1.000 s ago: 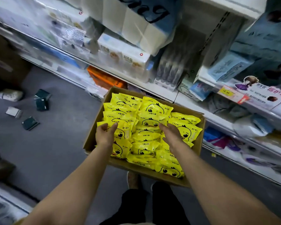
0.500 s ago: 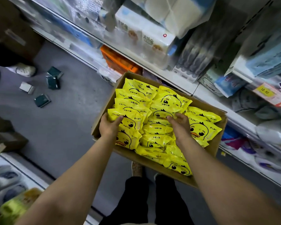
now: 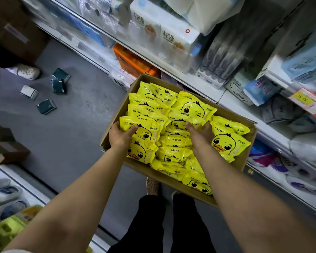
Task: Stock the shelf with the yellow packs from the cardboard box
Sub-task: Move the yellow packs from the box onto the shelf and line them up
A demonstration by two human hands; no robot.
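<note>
Head view looks down at a cardboard box [image 3: 117,121] full of yellow packs [image 3: 193,108] printed with a duck face, sitting low in front of the shelf [image 3: 232,99]. Left hand [image 3: 119,136] is at the box's left side, its thumb lying over the top of one pack [image 3: 146,132] and its fingers curled under that pack's left edge, so it grips the pack. Right hand [image 3: 200,133] reaches into the middle of the box, fingers bent down among the packs and pinching the edge of one; which pack it holds is hard to tell. Every pack seen lies in the box. White tissue bundles [image 3: 164,37] and an orange carton [image 3: 133,61] sit on the shelves behind. Several small dark boxes [image 3: 58,86] lie scattered on the grey floor [image 3: 71,134] to the left, near a white shoe [image 3: 26,71].
</note>
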